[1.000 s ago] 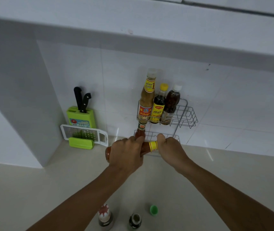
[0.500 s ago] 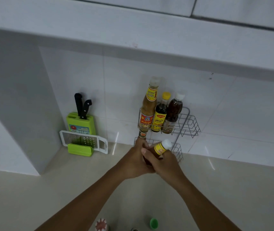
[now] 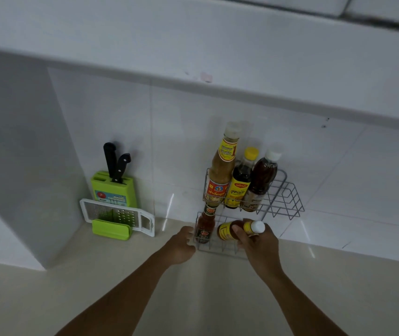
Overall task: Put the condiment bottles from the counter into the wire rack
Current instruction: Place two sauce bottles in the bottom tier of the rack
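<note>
Both hands have parted since half a second ago, when they were bunched together on one bottle in front of the wire rack. Now the red sauce bottle is standing upright at the left end of the rack's lower tier, and the left hand is hovering just beside it with fingers loosely curled, seemingly touching nothing, though blur is making the fingertips hard to read. The right hand is wrapping its fingers around the yellow-labelled bottle, which is lying tilted with its white cap pointing right, over the front edge of the lower tier. Three bottles are standing in the upper tier: a tall tan one, a yellow-capped dark one and a white-capped dark one. Near the counter's back-left corner, a green knife block is holding two knives, with a white grater leaning in front.
</note>
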Motion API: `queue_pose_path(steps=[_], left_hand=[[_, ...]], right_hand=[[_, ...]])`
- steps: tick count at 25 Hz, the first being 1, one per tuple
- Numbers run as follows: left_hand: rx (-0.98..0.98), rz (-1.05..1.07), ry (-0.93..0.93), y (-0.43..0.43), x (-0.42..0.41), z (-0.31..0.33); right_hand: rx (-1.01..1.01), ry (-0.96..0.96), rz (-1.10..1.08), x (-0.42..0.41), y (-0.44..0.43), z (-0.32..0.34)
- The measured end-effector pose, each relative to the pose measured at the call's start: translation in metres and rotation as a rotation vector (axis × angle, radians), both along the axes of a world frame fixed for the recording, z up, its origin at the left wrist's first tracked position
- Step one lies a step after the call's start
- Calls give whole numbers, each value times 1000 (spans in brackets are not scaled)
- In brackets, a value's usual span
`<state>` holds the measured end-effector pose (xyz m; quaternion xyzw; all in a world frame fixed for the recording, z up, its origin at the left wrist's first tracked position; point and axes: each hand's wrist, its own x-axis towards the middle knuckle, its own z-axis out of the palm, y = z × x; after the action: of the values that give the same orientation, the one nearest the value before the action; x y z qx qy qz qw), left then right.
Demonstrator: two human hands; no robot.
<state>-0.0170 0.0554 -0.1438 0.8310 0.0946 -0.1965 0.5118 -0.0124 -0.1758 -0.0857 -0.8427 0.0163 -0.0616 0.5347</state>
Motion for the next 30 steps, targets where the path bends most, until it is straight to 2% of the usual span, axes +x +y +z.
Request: queue_pose_path(steps=[8, 18, 23, 26, 30], left_hand=[[19, 4, 29, -20, 13, -4], [80, 5, -49, -18, 19, -13], [63, 93, -68, -16, 23, -16], [42, 182, -145, -18, 34, -10], [37, 66, -276, -23, 56, 0]], right_hand=[[-232, 18, 142, 44, 6, -29], [-365, 149, 248, 75, 21, -49], [-415, 186, 338, 82, 25, -43], [-427, 240, 400, 81, 21, -46], [-458, 253, 363, 84, 17, -54]])
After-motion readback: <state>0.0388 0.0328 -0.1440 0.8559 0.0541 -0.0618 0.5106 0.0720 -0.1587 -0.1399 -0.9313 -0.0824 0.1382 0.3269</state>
